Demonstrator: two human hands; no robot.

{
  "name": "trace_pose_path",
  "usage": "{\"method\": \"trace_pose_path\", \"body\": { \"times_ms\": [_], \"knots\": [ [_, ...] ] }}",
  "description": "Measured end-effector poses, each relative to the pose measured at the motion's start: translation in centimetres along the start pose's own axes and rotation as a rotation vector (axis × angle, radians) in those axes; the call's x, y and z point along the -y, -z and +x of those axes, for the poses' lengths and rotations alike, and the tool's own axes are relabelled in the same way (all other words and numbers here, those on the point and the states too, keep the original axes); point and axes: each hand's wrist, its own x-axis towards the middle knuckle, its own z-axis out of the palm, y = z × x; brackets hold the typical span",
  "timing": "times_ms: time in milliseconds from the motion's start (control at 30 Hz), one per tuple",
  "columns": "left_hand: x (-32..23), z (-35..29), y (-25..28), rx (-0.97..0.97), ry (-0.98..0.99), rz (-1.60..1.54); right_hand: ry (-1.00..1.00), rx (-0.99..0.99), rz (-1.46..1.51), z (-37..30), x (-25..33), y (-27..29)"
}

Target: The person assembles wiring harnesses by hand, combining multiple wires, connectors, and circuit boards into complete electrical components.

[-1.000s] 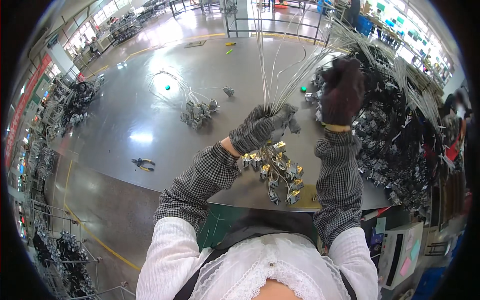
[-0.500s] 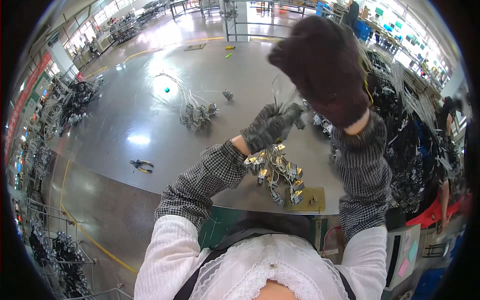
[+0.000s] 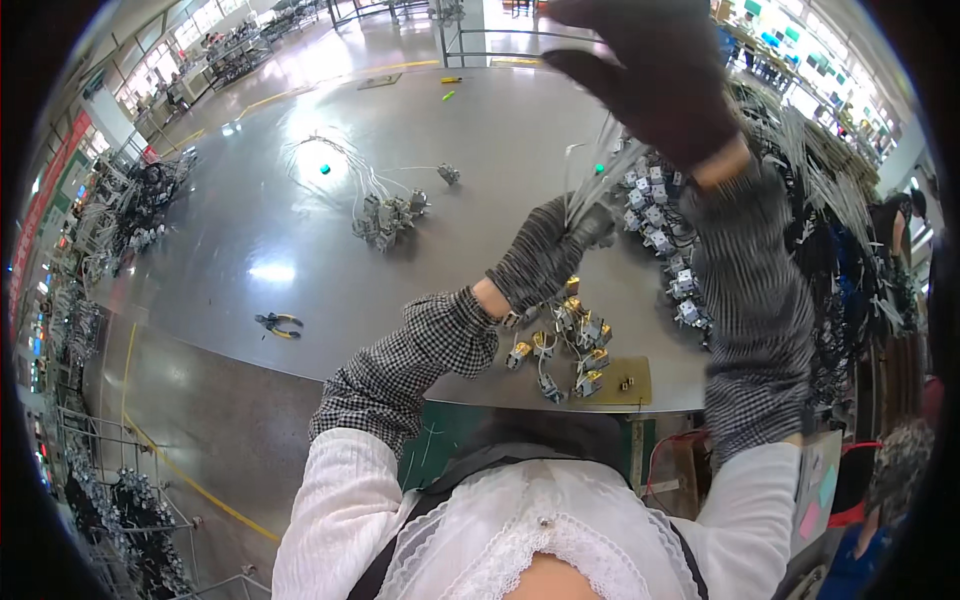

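My left hand, in a grey glove, is closed round a bundle of thin white wires over the middle of the metal table. Below that hand, grey connectors with yellow parts lie on the tabletop beside a small brass-coloured plate. My right hand, in a dark maroon glove, is raised above the upper ends of the wires. Its thumb is apart from the fingers, and I see nothing gripped in it.
A second group of wired connectors lies on the left of the table. Nearer sit yellow-and-black pliers. Many wires with connectors are heaped along the right side. A yellow tool and a green pen-like item lie at the far edge.
My right hand has risen away from the left hand, and its thumb and fingers have spread. The left hand keeps hold of the wires; a green spot now shows among them.
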Motion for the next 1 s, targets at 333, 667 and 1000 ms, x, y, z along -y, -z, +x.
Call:
{"method": "trace_pose_path", "body": {
  "times_ms": [333, 667, 1000],
  "knots": [
    [0.1, -0.7, 0.2, -0.008, 0.050, 0.008, -0.867, -0.008, 0.686, -14.4, 6.8, -3.0],
    [-0.9, -0.2, 1.1, -0.207, 0.206, -0.091, -0.923, -0.099, 0.643, -12.0, 8.8, -3.2],
    [1.5, 0.3, -1.5, -0.144, -0.109, 0.134, -0.230, -0.033, 0.317, -3.5, 3.9, 0.2]
  ]
}}
